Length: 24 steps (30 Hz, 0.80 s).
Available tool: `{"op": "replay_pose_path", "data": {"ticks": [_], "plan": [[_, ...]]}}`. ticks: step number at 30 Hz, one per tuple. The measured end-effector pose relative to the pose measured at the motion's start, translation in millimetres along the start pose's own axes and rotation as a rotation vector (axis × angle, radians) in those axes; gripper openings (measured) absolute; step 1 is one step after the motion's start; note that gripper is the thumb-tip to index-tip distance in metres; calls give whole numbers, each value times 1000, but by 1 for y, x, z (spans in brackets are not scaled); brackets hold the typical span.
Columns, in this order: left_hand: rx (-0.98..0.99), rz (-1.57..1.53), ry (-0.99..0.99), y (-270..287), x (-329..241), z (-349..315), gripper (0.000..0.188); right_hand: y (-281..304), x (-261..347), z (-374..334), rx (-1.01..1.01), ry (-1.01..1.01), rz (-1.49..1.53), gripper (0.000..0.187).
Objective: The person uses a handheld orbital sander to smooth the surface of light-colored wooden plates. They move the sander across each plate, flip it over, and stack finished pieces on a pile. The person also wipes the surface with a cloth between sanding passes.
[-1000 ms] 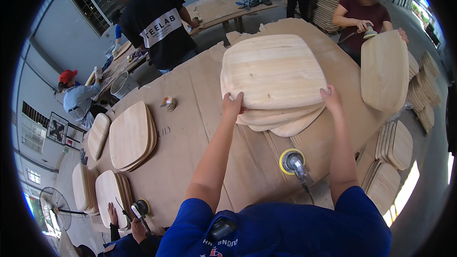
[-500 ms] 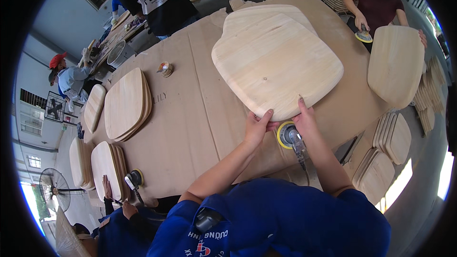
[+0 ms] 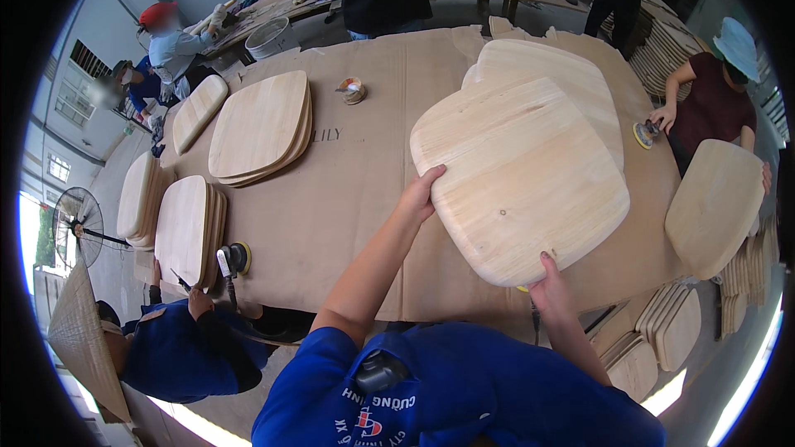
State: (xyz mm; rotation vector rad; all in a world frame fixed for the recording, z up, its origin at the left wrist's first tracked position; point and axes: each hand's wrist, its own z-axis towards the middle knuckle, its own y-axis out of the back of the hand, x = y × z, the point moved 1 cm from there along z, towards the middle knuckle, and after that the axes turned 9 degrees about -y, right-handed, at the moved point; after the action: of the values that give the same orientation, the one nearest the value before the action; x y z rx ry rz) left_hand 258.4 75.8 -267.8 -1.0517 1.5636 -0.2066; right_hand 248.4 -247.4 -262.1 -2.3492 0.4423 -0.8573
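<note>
A pale wooden seat panel (image 3: pixel 517 190) with rounded corners is held in both my hands, tilted over the covered table. My left hand (image 3: pixel 421 194) grips its left edge, thumb on top and fingers hidden underneath. At the near edge my right hand (image 3: pixel 552 290) holds it, thumb on the upper face. Beneath that edge a round sander shows only a sliver of its yellow pad (image 3: pixel 522 288); the panel hides the rest. Just behind lie more wooden panels (image 3: pixel 580 74), partly covered by the one I hold.
Brown cardboard (image 3: pixel 356 223) covers the table. Stacked panels (image 3: pixel 258 124) and a small round container (image 3: pixel 351 91) stand on it. At left a co-worker in a conical hat sits near another sander (image 3: pixel 238 258). At right a co-worker holds a panel (image 3: pixel 716 207) and a sander (image 3: pixel 644 134).
My left hand has shifted from the panel's near edge to its left edge. The panel has moved toward me and now covers most of the sander. My view has turned somewhat.
</note>
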Motion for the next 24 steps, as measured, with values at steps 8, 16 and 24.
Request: {"op": "replay_pose_path", "data": {"ticks": [8,16,24], "plan": [[-329,-280,-127,148,13,-173,67,-53,-34,16,302,-261,-336,61],[-593,-385,-230,230,17,-240,58,-108,-111,126,414,-638,-583,61],[-594,-548,15,271,52,-201,47,-160,-79,190,254,-680,-2122,33]]}}
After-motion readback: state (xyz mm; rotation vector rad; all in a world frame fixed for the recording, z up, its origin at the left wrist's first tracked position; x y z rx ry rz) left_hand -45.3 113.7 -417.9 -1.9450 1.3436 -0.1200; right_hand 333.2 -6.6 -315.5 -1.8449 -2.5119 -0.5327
